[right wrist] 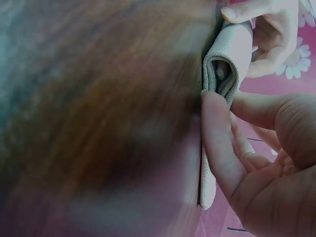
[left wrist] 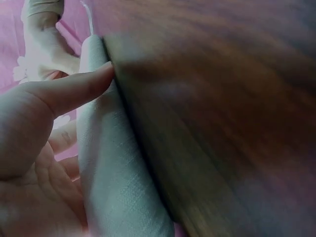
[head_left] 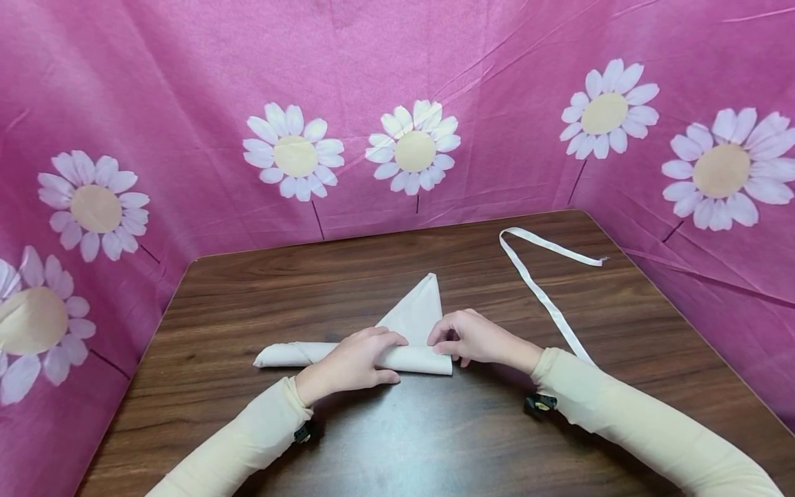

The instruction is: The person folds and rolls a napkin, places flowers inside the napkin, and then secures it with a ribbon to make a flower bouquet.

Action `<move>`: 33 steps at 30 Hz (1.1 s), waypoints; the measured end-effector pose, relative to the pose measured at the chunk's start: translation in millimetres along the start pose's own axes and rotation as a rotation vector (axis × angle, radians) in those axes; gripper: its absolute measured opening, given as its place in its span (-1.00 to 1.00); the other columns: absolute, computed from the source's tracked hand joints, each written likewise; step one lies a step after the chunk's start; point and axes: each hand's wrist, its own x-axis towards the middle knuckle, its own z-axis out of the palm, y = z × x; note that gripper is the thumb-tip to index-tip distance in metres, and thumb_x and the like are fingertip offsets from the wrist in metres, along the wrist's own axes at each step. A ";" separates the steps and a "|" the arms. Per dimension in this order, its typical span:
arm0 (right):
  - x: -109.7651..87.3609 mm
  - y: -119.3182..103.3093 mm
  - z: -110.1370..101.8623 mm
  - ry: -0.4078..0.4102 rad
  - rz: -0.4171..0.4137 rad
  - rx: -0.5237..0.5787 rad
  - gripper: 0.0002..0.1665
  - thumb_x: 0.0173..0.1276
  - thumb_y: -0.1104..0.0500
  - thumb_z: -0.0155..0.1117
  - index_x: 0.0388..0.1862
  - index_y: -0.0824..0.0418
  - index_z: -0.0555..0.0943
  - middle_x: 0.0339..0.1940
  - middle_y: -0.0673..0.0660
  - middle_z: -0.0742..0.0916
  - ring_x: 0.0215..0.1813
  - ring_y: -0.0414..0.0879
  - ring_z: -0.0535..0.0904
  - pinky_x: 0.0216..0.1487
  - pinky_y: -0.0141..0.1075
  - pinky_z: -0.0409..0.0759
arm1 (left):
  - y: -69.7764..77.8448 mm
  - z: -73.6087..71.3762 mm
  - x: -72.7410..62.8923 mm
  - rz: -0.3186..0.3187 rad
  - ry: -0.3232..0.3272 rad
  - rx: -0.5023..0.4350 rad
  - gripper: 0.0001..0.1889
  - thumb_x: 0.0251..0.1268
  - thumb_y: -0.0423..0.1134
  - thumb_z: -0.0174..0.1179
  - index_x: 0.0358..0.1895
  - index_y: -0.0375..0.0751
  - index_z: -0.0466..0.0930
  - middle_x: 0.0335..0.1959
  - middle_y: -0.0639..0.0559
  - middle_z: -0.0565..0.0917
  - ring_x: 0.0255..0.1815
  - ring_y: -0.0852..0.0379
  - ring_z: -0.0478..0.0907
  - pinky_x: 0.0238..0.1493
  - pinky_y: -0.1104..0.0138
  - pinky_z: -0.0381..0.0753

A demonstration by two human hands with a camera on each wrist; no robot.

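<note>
An off-white cloth napkin (head_left: 417, 359) lies on the table, its near side wound into a long roll and its far part spread flat as a pointed triangle. My left hand (head_left: 355, 357) holds the roll near its middle, thumb along the near side and fingers over the far side. At the roll's right end, my right hand (head_left: 479, 338) pinches the cloth. The right wrist view shows the folded layers of that open end (right wrist: 232, 54), with thumb and a finger at its edge. To the left, the roll narrows to a pointed tip.
A white ribbon (head_left: 535, 284) lies bent on the right side of the brown wooden table (head_left: 279, 290), one end passing behind the right sleeve. Pink fabric (head_left: 348, 62) printed with white flowers hangs around the table's back and sides.
</note>
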 end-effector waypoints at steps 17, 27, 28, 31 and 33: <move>-18.6 -22.2 4.8 0.049 -0.249 -0.428 -0.44 0.10 0.00 0.65 0.05 0.07 0.65 -0.05 -0.06 0.64 -0.07 -0.17 0.52 -0.04 -0.19 0.56 | 1.2 -2.6 -0.5 0.020 0.047 -0.024 -0.64 0.25 -0.22 0.44 0.09 -0.18 0.65 -0.04 0.04 0.72 -0.05 0.08 0.64 0.00 0.11 0.60; -19.9 -22.5 12.1 0.097 -0.348 -0.521 -0.51 0.15 0.24 0.60 0.05 0.18 0.63 -0.13 0.02 0.66 -0.18 -0.15 0.57 -0.12 -0.22 0.62 | 0.5 -4.0 0.8 0.016 0.044 -0.037 -0.66 0.25 -0.23 0.44 0.07 -0.16 0.66 -0.06 0.08 0.73 -0.09 0.11 0.65 -0.03 0.13 0.61; -19.8 -22.7 12.5 0.100 -0.356 -0.521 -0.53 0.16 0.26 0.58 0.05 0.19 0.63 -0.14 0.02 0.67 -0.19 -0.16 0.58 -0.13 -0.23 0.63 | 0.3 -4.1 0.9 0.017 0.044 -0.036 -0.65 0.24 -0.22 0.44 0.07 -0.16 0.66 -0.07 0.08 0.73 -0.10 0.12 0.65 -0.03 0.13 0.61; -18.8 -22.6 12.4 0.097 -0.355 -0.501 -0.60 0.22 0.32 0.50 0.03 0.20 0.64 -0.15 0.00 0.69 -0.20 -0.18 0.60 -0.13 -0.25 0.64 | -0.6 -3.9 0.9 0.010 0.039 -0.036 -0.64 0.23 -0.20 0.45 0.07 -0.14 0.66 -0.08 0.10 0.73 -0.12 0.15 0.64 -0.04 0.15 0.61; -17.9 -22.5 11.5 0.090 -0.351 -0.473 -0.65 0.26 0.36 0.45 0.02 0.20 0.65 -0.15 0.00 0.71 -0.19 -0.19 0.61 -0.13 -0.25 0.64 | -0.8 -3.7 0.5 0.005 0.036 -0.038 -0.64 0.23 -0.19 0.45 0.08 -0.12 0.66 -0.07 0.11 0.72 -0.12 0.16 0.64 -0.04 0.16 0.61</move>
